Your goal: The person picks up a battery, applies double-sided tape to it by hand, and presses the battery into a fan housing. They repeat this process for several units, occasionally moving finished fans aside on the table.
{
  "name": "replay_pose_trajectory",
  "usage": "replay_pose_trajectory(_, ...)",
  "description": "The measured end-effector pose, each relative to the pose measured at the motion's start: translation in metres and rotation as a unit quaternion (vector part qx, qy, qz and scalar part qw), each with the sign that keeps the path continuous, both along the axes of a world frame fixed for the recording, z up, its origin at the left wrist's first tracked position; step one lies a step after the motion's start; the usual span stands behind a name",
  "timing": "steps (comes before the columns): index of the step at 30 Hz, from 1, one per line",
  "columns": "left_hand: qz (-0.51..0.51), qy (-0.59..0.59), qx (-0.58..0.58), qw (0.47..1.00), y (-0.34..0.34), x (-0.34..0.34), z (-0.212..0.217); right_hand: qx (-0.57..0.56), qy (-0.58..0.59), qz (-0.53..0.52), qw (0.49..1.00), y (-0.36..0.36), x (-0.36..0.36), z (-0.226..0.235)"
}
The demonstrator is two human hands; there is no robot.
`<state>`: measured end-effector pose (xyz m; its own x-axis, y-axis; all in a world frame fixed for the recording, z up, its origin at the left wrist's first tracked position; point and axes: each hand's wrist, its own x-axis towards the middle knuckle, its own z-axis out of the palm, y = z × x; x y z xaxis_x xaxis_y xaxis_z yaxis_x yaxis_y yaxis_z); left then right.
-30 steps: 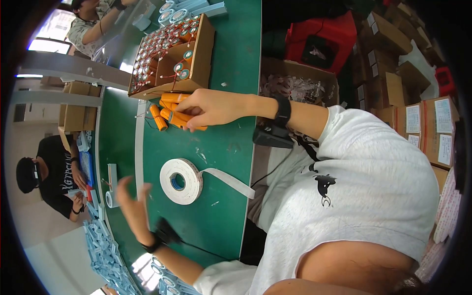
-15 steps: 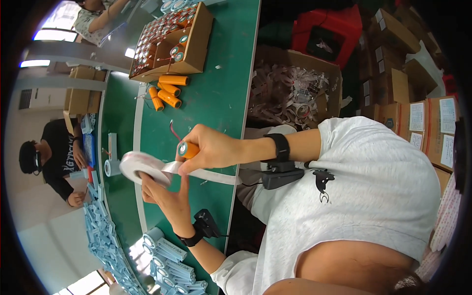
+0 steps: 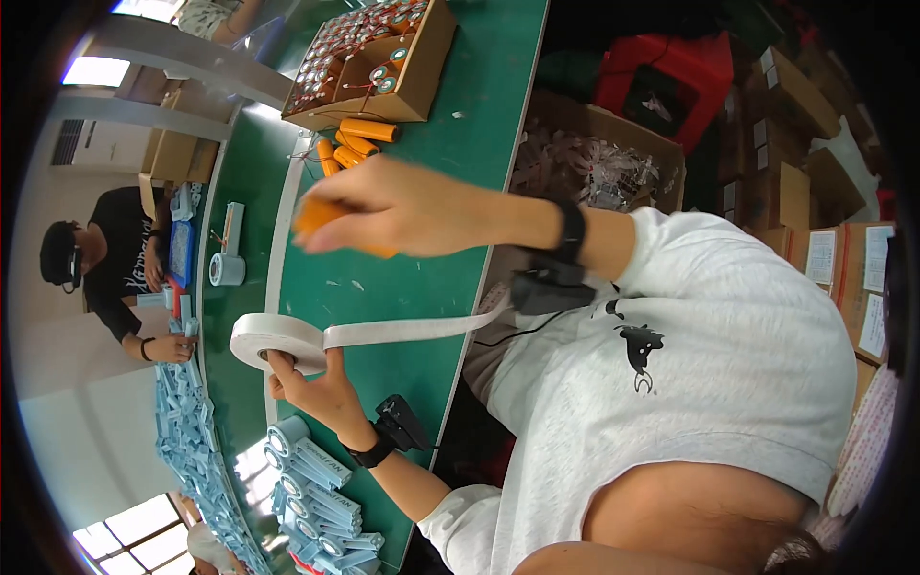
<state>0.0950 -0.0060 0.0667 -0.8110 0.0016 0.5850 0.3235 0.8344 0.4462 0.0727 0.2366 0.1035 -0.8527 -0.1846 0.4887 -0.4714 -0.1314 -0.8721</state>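
My right hand (image 3: 388, 206), smeared by motion, is closed around an orange cylindrical battery cell (image 3: 318, 217); most of the cell is hidden by the fingers. Lower in the picture, my left hand (image 3: 326, 398) holds a roll of white tape (image 3: 273, 335), with a finger through its core. From the roll a loose strip of tape (image 3: 412, 332) stretches right, past the table edge toward my body. My left index finger touches the strip close to the roll. Just beyond my right hand lie several more orange cells (image 3: 369, 130) on the green table (image 3: 422, 278).
An open cardboard box (image 3: 422, 81) of wired cells stands at the far end. Light-blue ring-headed plastic housings (image 3: 321, 470) are piled near my left forearm. A co-worker (image 3: 120, 259) sits across. Beside the table are a scrap-filled box (image 3: 661, 144) and a red stool (image 3: 711, 86).
My right hand has moved up and away from the tape roll with the orange cell. The strip now hangs free of that hand. My left hand still holds the roll, now tilted flatter.
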Motion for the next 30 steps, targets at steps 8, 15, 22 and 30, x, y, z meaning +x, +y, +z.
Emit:
replay_pose_trajectory(8,-0.022,0.082,-0.233,0.969,0.006,0.006,0.012,0.005,-0.043,0.077,0.996,-0.08,-0.04,-0.006)
replay_pose_trajectory(15,0.034,0.012,0.001,0.999,0.02,0.005,0.003,-0.398,-0.094,0.051,0.911,-0.111,-0.026,-0.016)
replay_pose_trajectory(22,0.004,0.072,-0.216,0.974,0.027,0.001,0.011,-0.377,-0.309,0.05,0.872,-0.092,-0.049,-0.012)
replay_pose_trajectory(30,-0.191,-0.06,-0.226,0.953,0.042,-0.008,-0.012,-0.231,0.036,-0.273,0.933,0.053,-0.099,0.026)
